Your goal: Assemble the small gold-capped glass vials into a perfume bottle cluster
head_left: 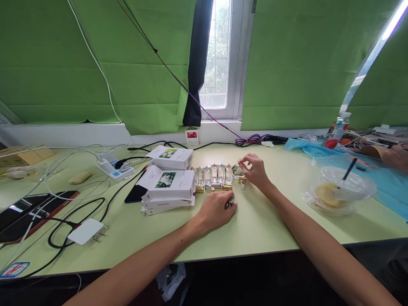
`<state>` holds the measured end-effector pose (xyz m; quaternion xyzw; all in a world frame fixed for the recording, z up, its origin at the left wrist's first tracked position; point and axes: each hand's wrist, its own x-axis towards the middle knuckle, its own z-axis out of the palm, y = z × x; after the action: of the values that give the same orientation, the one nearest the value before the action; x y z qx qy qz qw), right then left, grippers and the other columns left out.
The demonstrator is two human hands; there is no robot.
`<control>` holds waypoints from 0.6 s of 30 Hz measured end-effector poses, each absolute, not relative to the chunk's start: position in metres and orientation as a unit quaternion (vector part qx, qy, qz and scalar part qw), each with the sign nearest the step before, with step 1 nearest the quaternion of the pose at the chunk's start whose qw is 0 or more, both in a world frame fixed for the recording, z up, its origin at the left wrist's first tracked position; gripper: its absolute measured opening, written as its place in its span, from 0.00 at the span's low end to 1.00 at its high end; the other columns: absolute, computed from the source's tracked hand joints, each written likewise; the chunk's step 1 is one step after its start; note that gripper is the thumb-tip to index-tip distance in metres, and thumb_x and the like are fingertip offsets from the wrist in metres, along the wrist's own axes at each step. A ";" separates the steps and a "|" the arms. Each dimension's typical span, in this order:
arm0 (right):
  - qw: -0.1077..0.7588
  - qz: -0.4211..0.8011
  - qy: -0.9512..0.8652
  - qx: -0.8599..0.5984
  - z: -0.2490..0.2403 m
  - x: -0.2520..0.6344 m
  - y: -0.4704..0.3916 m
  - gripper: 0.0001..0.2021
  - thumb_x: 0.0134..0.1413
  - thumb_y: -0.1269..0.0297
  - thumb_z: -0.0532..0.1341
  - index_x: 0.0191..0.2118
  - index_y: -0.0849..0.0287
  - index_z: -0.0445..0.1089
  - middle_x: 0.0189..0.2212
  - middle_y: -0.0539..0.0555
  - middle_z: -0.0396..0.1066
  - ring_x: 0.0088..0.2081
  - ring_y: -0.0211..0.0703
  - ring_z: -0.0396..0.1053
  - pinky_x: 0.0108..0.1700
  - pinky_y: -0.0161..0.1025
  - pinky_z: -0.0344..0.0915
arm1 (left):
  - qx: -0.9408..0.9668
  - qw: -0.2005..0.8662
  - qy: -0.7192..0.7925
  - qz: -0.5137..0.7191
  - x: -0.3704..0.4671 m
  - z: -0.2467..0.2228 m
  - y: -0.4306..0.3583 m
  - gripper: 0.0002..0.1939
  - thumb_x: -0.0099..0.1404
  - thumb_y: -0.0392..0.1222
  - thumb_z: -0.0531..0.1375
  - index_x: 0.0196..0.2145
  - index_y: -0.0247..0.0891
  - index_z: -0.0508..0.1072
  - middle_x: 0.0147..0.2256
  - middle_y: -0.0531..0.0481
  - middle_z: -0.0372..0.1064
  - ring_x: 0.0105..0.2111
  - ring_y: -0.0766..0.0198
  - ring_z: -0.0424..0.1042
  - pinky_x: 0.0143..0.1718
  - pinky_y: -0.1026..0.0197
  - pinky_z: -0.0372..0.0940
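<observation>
Several small clear glass bottles (213, 174) stand in a row in the middle of the table, perfume-like, with gold-coloured tops. Short gold caps (227, 187) lie along the front of the row. My left hand (218, 209) rests on the table just in front of them, its fingers curled round a small shiny piece that is mostly hidden. At the right end of the row, my right hand (255, 171) has thumb and fingertips pinched together beside a rounded glass item (238, 171). What sits in that pinch is too small to make out.
White printed boxes (170, 182) are stacked left of the bottles, partly over a dark phone (133, 194). Cables, a power strip (116, 170) and a white charger (86, 231) lie farther left. On the right are a bagged drink cup (339, 191), blue plastic sheeting (390, 193) and another person's blurred hand (397, 158).
</observation>
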<state>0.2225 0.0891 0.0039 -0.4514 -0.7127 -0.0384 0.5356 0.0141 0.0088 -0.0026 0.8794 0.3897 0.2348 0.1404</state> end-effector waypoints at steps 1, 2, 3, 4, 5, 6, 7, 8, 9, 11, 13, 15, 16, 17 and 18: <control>0.537 -0.034 -0.710 -0.455 0.004 0.222 0.089 0.10 0.60 0.65 0.60 0.26 0.55 0.67 0.29 0.55 0.72 0.35 0.48 0.67 0.34 0.43 0.64 | 0.879 0.140 0.390 0.235 0.014 -0.002 0.009 0.06 0.64 0.40 0.58 0.28 0.40 0.67 0.25 0.54 0.68 0.27 0.65 0.65 0.31 0.61 0.53; 0.540 -0.028 -0.706 -0.458 0.004 0.222 0.089 0.10 0.59 0.64 0.60 0.26 0.55 0.67 0.28 0.54 0.72 0.34 0.47 0.67 0.34 0.43 0.64 | 0.879 0.140 0.392 0.234 0.014 -0.002 0.008 0.07 0.64 0.40 0.58 0.28 0.40 0.67 0.25 0.54 0.68 0.27 0.65 0.65 0.30 0.61 0.53; 0.543 -0.022 -0.702 -0.461 0.004 0.222 0.089 0.10 0.59 0.64 0.61 0.26 0.55 0.66 0.28 0.54 0.72 0.34 0.47 0.67 0.34 0.43 0.65 | 0.878 0.141 0.393 0.232 0.014 -0.002 0.008 0.07 0.64 0.40 0.58 0.28 0.40 0.67 0.26 0.54 0.68 0.27 0.64 0.65 0.30 0.61 0.53; 0.547 -0.017 -0.697 -0.463 0.004 0.222 0.089 0.11 0.59 0.63 0.61 0.26 0.55 0.66 0.28 0.54 0.72 0.34 0.47 0.67 0.34 0.43 0.65 | 0.878 0.142 0.395 0.230 0.014 -0.002 0.008 0.07 0.64 0.40 0.58 0.28 0.40 0.67 0.26 0.54 0.69 0.27 0.64 0.65 0.30 0.61 0.53; 0.551 -0.012 -0.694 -0.464 0.004 0.221 0.089 0.11 0.59 0.63 0.61 0.26 0.55 0.66 0.28 0.54 0.71 0.33 0.47 0.68 0.34 0.43 0.65 | 0.877 0.143 0.397 0.228 0.014 -0.002 0.008 0.06 0.64 0.40 0.58 0.29 0.40 0.68 0.26 0.53 0.69 0.27 0.64 0.65 0.30 0.60 0.53; 0.554 -0.008 -0.691 -0.464 0.003 0.221 0.089 0.11 0.59 0.62 0.61 0.26 0.55 0.66 0.28 0.54 0.71 0.33 0.46 0.68 0.34 0.43 0.65 | 0.877 0.145 0.398 0.227 0.014 -0.002 0.008 0.06 0.64 0.40 0.58 0.29 0.40 0.68 0.26 0.53 0.69 0.27 0.64 0.66 0.30 0.60 0.53; 0.557 -0.005 -0.689 -0.463 0.003 0.221 0.089 0.11 0.59 0.62 0.61 0.26 0.55 0.66 0.28 0.54 0.72 0.33 0.46 0.68 0.34 0.43 0.65 | 0.876 0.145 0.399 0.227 0.014 -0.002 0.008 0.06 0.64 0.40 0.58 0.29 0.40 0.69 0.26 0.53 0.70 0.27 0.64 0.66 0.30 0.60 0.53; 0.560 -0.003 -0.688 -0.462 0.002 0.221 0.089 0.11 0.59 0.62 0.61 0.26 0.55 0.66 0.28 0.54 0.72 0.33 0.47 0.69 0.34 0.43 0.65 | 0.876 0.145 0.399 0.228 0.014 -0.003 0.008 0.05 0.64 0.40 0.58 0.29 0.40 0.69 0.26 0.53 0.70 0.27 0.64 0.66 0.30 0.60 0.53; 0.562 -0.002 -0.687 -0.459 0.002 0.221 0.089 0.11 0.59 0.62 0.61 0.26 0.55 0.67 0.28 0.54 0.72 0.34 0.47 0.69 0.34 0.43 0.65 | 0.876 0.144 0.398 0.230 0.014 -0.003 0.008 0.05 0.64 0.40 0.58 0.30 0.40 0.69 0.26 0.53 0.70 0.27 0.64 0.66 0.30 0.60 0.54; 0.565 -0.007 -0.689 -0.453 0.001 0.221 0.089 0.10 0.59 0.62 0.61 0.26 0.55 0.67 0.28 0.54 0.72 0.34 0.47 0.68 0.34 0.43 0.65 | 0.877 0.141 0.396 0.233 0.014 -0.004 0.008 0.05 0.64 0.40 0.58 0.29 0.40 0.69 0.26 0.54 0.70 0.27 0.64 0.66 0.31 0.60 0.54; 0.563 -0.018 -0.695 -0.447 0.002 0.221 0.089 0.10 0.59 0.63 0.61 0.26 0.55 0.68 0.29 0.55 0.72 0.35 0.47 0.68 0.34 0.43 0.65 | 0.878 0.138 0.393 0.235 0.014 -0.005 0.008 0.06 0.64 0.40 0.58 0.29 0.40 0.68 0.26 0.54 0.69 0.27 0.64 0.65 0.31 0.60 0.53; 0.554 -0.029 -0.705 -0.442 0.002 0.221 0.088 0.10 0.60 0.64 0.60 0.27 0.55 0.68 0.30 0.55 0.72 0.36 0.48 0.67 0.34 0.43 0.65 | 0.879 0.137 0.391 0.235 0.014 -0.006 0.009 0.06 0.64 0.41 0.58 0.29 0.40 0.67 0.26 0.54 0.69 0.27 0.64 0.65 0.31 0.60 0.53; 0.549 -0.032 -0.709 -0.441 0.003 0.221 0.088 0.10 0.60 0.65 0.60 0.27 0.55 0.68 0.30 0.55 0.73 0.36 0.48 0.67 0.34 0.43 0.65 | 0.879 0.138 0.391 0.234 0.014 -0.005 0.009 0.06 0.64 0.40 0.58 0.29 0.40 0.67 0.26 0.54 0.69 0.26 0.65 0.65 0.31 0.60 0.53; 0.545 -0.034 -0.711 -0.443 0.003 0.221 0.088 0.10 0.60 0.65 0.59 0.27 0.55 0.67 0.30 0.55 0.73 0.36 0.49 0.67 0.35 0.44 0.64 | 0.880 0.139 0.390 0.234 0.014 -0.005 0.009 0.06 0.65 0.40 0.58 0.29 0.40 0.67 0.26 0.54 0.69 0.26 0.65 0.64 0.31 0.60 0.52; 0.542 -0.034 -0.712 -0.446 0.004 0.221 0.088 0.10 0.60 0.65 0.59 0.27 0.54 0.67 0.30 0.55 0.73 0.36 0.49 0.67 0.35 0.44 0.64 | 0.880 0.140 0.389 0.234 0.014 -0.005 0.009 0.06 0.64 0.40 0.58 0.29 0.40 0.67 0.26 0.54 0.69 0.26 0.65 0.64 0.31 0.60 0.52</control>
<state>0.2208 0.0876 0.0037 -0.4457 -0.7116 -0.0341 0.5420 0.0142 0.0091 -0.0049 0.8799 0.3890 0.2344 0.1400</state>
